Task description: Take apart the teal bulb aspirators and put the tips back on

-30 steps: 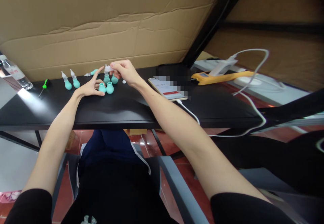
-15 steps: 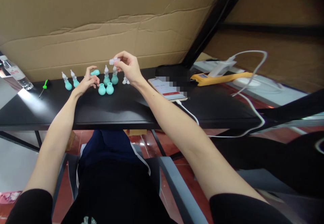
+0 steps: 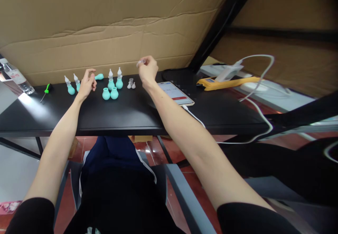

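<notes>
My right hand (image 3: 148,71) is raised above the black table (image 3: 132,112) and pinches a small clear nozzle tip (image 3: 139,63) between fingertips. My left hand (image 3: 87,82) rests on the table with loosely curled fingers and holds nothing. Its fingertips are beside a teal bulb lying on its side (image 3: 99,76). Two teal bulbs without tips (image 3: 110,93) stand between my hands. Behind them stand two bulbs fitted with white tips (image 3: 115,81). Two more tipped bulbs (image 3: 70,86) stand left of my left hand. A few loose clear tips (image 3: 131,84) lie below my right hand.
A phone (image 3: 176,93) on a white cable lies right of my right hand. A yellow power strip (image 3: 227,81) with a charger sits further right. A green screwdriver (image 3: 47,90) and a water bottle (image 3: 16,77) are at the far left. Cardboard (image 3: 105,26) backs the table.
My right hand lifted the clear tip away from the bulbs and carried it right, above the phone's near end. My left hand drew back left from the bare bulbs toward the lying bulb.
</notes>
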`<state>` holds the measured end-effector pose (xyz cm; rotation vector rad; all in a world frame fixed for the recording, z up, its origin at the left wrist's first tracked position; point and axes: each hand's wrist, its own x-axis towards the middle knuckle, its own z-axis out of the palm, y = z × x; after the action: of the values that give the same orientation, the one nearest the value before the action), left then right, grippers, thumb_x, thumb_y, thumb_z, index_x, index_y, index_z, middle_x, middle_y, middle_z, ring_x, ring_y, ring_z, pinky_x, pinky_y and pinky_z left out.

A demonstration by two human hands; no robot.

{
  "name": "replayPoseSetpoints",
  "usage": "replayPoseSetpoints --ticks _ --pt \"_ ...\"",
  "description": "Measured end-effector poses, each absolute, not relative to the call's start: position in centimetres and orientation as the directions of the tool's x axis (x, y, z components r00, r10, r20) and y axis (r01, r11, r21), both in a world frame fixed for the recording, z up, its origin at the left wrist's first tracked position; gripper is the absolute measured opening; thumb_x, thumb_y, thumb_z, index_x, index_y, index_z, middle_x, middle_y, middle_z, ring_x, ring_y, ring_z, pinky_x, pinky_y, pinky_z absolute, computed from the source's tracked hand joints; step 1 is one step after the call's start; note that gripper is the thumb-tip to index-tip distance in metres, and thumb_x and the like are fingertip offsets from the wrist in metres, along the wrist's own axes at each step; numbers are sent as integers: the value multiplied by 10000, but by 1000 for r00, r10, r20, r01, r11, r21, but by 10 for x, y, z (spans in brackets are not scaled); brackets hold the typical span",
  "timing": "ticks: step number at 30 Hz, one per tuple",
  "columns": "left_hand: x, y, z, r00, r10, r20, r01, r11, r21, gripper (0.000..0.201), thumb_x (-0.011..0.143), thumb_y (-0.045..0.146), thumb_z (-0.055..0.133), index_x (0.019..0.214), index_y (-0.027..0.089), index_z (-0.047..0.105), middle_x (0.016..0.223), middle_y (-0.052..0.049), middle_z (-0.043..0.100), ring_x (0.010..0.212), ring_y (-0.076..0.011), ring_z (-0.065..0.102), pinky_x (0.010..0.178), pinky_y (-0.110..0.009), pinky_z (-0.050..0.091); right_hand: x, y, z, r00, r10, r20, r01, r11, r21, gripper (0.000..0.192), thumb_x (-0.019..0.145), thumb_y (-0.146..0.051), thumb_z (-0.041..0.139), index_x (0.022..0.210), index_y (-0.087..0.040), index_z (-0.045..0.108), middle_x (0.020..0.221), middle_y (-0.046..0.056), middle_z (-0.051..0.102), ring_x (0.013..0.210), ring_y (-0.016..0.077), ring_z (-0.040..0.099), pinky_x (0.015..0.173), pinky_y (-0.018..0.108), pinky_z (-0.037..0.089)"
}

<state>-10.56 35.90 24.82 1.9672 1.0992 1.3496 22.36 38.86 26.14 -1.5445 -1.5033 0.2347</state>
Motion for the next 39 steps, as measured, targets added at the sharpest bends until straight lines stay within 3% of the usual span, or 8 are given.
replayPoseSetpoints --ticks 3,8,12,15,23,30,34,39 --pt "-105 358 248 171 844 509 344 -535 771 867 1075 1010 661 1548 284 650 643 96 551 502 -125 512 535 -252 342 225 379 260 246 893 377 689 113 -716 428 1168 -96 533 1449 -119 854 1527 224 839 1470 360 773 1317 461 579" --pt "-105 357 249 147 825 546 383 -556 738 889 1055 1069 594 1485 295 671 644 94 523 506 -128 509 537 -253 323 228 375 256 221 935 278 760 13 -650 384 985 11 692 1254 -128 928 1425 271 875 1398 432 817 1247 522 640" --pt "-105 356 249 87 796 599 409 -577 707 813 1108 1027 549 1413 292 716 630 82 494 493 -126 462 534 -259 303 233 385 251 143 963 230 783 32 -621 358 929 16 764 1172 -166 953 1351 230 914 1334 408 858 1189 496 687" --pt "-103 351 249 54 769 637 435 -592 678 790 1123 1015 542 1322 278 749 625 72 488 496 -122 442 549 -259 301 235 392 247 82 975 207 760 73 -645 356 904 60 758 1098 -169 950 1258 195 940 1306 375 883 1151 439 707" --pt "-95 337 252 32 737 676 488 -602 633 692 1151 935 569 1195 274 771 616 46 517 560 -171 538 639 -288 414 236 395 246 69 977 199 659 106 -745 325 808 98 793 779 -223 827 957 123 921 1226 384 912 1137 452 726" --pt "-96 340 250 47 707 706 501 -628 596 680 1170 912 536 1174 271 762 597 53 516 550 -175 545 664 -305 448 233 385 252 94 983 157 653 58 -755 331 801 114 740 815 -204 829 927 113 912 1158 346 916 1124 414 713" --pt "-99 344 247 76 674 735 544 -646 536 692 1213 891 451 1193 271 759 590 55 516 536 -177 567 664 -305 479 233 381 256 102 985 139 665 36 -746 334 824 111 710 867 -188 852 1044 130 941 1232 342 902 1116 382 696" --pt "-100 345 246 83 677 731 577 -631 519 675 1239 857 409 1197 276 751 592 54 525 523 -173 567 653 -301 491 232 374 262 72 964 254 605 160 -780 400 888 71 634 1020 -177 918 1181 126 951 1324 318 876 1213 380 653"
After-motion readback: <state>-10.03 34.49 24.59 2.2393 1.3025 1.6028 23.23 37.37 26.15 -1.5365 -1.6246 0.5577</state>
